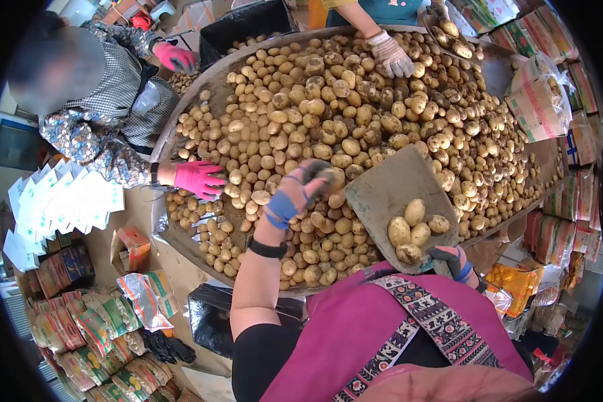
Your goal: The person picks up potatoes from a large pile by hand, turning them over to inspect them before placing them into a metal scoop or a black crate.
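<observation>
Currently left hand [295, 194] closes around one potato [323, 175] over the heaped table [181, 231]; right hand [452, 260] grips a scoop [392, 201] holding four potatoes. Tilting it could roll them off the open edge.

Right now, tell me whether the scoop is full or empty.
Partly filled: the scoop holds five potatoes near its lower end, the rest of its surface bare.

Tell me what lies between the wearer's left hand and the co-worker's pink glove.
Head view: only loose potatoes of the heap fill the stretch between the left hand and the pink glove.
</observation>
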Demonstrator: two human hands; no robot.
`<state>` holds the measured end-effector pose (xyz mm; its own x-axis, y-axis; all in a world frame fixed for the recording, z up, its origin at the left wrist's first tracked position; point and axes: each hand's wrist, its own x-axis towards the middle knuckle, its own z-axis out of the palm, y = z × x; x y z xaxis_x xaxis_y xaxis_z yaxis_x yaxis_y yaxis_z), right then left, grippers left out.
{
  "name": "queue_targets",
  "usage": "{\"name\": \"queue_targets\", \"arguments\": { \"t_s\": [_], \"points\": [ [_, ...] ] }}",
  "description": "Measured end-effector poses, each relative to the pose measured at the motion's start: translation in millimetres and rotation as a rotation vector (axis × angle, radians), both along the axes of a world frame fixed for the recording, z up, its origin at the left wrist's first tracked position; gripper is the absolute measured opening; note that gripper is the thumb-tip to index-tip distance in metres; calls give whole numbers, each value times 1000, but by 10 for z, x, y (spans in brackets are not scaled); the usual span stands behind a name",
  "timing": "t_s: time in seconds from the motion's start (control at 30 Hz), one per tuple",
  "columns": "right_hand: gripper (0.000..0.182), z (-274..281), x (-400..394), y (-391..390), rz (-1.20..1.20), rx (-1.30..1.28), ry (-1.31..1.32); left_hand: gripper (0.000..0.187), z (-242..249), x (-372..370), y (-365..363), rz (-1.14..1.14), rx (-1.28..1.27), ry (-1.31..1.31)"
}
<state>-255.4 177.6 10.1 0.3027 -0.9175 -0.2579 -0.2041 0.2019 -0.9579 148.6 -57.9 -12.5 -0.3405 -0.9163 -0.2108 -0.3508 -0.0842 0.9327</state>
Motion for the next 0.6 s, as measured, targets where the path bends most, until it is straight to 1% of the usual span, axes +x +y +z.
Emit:
{"name": "queue_targets", "arguments": {
  "t_s": [0.07,0.1,0.13,0.17,0.2,0.23,0.3,0.33,0.37,0.4,0.43,0.47,0.53,0.6],
  "points": [
    [27,15,-3,-45,31,-6,23,41,122,-215,-23,-173,-60,199],
    [28,17,-12,-80,66,-24,44,35,214,-251,-161,-66,-45,36],
    [28,32,3,-115,61,-31,46,35,516,-312,-298,46,-128,-219],
    [28,38,-67,-27,29,-15,39,38,292,-291,-528,19,-192,-311],
    [27,64,21,-97,-4,1,33,42,71,-284,-766,-8,-256,-400],
    [27,103,34,-99,-39,20,30,42,142,-397,-908,-16,-262,-393],
    [26,166,85,-202,-105,68,21,45,241,-661,-1109,-58,-480,-667],
    [26,193,112,-170,-137,93,14,45,186,-749,-1242,-64,-480,-662],
    [26,219,133,-240,-172,112,5,46,84,-829,-1392,-112,-490,-786],
    [26,233,98,-124,-208,127,-4,48,-17,-892,-1492,-159,-504,-909],
    [25,261,139,-142,-244,141,-13,51,-52,-873,-1541,-235,-389,-1046],
    [25,282,100,-47,-279,155,-20,51,-92,-845,-1574,-239,-401,-1041],
    [24,324,197,-55,-344,186,-41,52,-51,-758,-1451,-353,-375,-1154],
    [24,305,44,98,-413,236,-82,50,-142,-686,-1236,-353,-153,-1070]
  ]
}}
